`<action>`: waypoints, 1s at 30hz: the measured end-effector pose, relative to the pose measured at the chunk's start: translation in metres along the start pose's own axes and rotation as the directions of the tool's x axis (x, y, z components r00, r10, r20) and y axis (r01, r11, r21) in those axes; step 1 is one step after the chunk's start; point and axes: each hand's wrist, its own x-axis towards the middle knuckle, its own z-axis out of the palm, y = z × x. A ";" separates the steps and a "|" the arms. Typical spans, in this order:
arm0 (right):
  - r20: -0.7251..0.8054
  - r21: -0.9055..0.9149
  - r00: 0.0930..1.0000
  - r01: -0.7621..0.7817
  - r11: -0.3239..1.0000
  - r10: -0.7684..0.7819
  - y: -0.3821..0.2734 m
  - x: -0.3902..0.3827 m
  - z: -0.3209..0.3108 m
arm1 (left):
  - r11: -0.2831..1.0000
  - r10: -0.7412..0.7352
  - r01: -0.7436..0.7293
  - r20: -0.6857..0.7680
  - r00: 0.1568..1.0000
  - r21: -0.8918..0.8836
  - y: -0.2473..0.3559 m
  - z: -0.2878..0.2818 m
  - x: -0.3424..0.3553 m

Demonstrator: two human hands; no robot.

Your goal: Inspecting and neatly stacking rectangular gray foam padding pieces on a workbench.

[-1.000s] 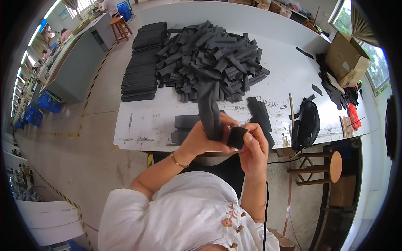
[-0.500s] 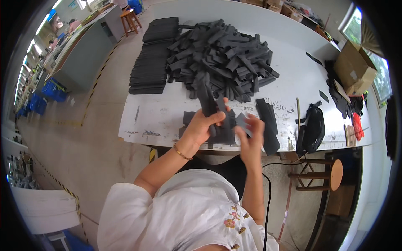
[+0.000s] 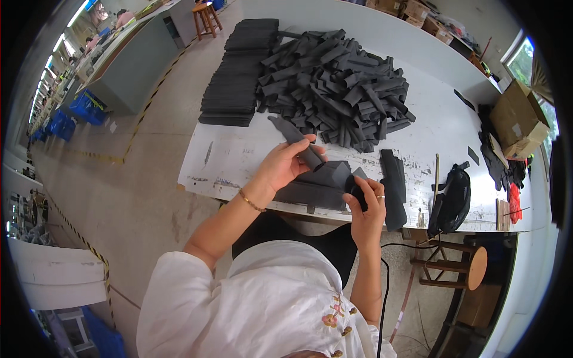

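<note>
White and scuffed, the surface [image 3: 439, 122] fills the middle of the head view, its edges bowed by the lens. On it lie a neat stack of dark strips [image 3: 239, 74] at the far left and, just beside it, a loose heap of dark strips [image 3: 334, 89]. The left hand [image 3: 287, 165] has its grip closed around a dark grey strip [image 3: 289, 130], held slanting above the surface, in front of the heap. The right hand [image 3: 370, 209] has a narrow grip on a black piece [image 3: 357, 192], near several flat dark pieces [image 3: 313, 195]. Further right are a set of long strips [image 3: 394, 188], a thin stick [image 3: 436, 173], a black bag [image 3: 456, 200] and an open cardboard box [image 3: 518, 116]. A wooden stool [image 3: 476, 268] stands below the right edge; across the pale floor [image 3: 161, 173], marked with striped tape, runs a grey workbench [image 3: 128, 77] with blue bins [image 3: 88, 107].

Fingers hide part of the strip, and the black piece's shape is hard to make out. Both hands overlap the flat pieces, so their number cannot be told. The window at the right is partly cut off by the dark rim, and a person at upper left is too small to read clearly.
</note>
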 end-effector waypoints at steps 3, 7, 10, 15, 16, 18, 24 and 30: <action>0.002 -0.001 1.000 0.008 1.000 -0.008 -0.009 0.001 0.000 | 0.993 0.037 -0.031 -0.044 0.998 0.114 0.001 -0.001 0.002; -0.005 -0.196 0.965 0.257 0.946 -0.263 -0.012 0.005 0.005 | 0.990 0.029 -0.014 -0.099 0.995 0.143 0.001 0.006 0.005; -0.015 -0.283 0.925 0.359 0.889 -0.379 -0.018 0.011 0.007 | 0.986 -0.002 0.017 -0.094 0.996 0.164 0.002 0.012 0.003; 0.013 -0.429 0.869 0.452 0.782 -0.495 -0.017 0.019 0.005 | 0.986 -0.032 0.047 -0.096 0.995 0.160 -0.001 0.014 0.000; 0.019 -0.463 0.855 0.467 0.754 -0.518 -0.017 0.019 0.005 | 0.986 -0.042 0.054 -0.080 0.996 0.155 0.000 0.014 -0.002; 0.020 -0.490 0.839 0.482 0.726 -0.543 -0.018 0.018 0.007 | 0.987 -0.046 0.055 -0.065 0.997 0.148 0.000 0.015 -0.004; -0.009 -0.527 0.825 0.476 0.704 -0.565 -0.022 0.021 0.017 | 0.976 0.112 -0.097 -0.065 0.992 0.195 -0.008 0.026 -0.011; 0.047 -0.439 0.837 0.507 0.742 -0.545 -0.025 0.029 -0.003 | 0.982 0.016 -0.012 -0.020 1.000 0.190 0.013 0.021 -0.008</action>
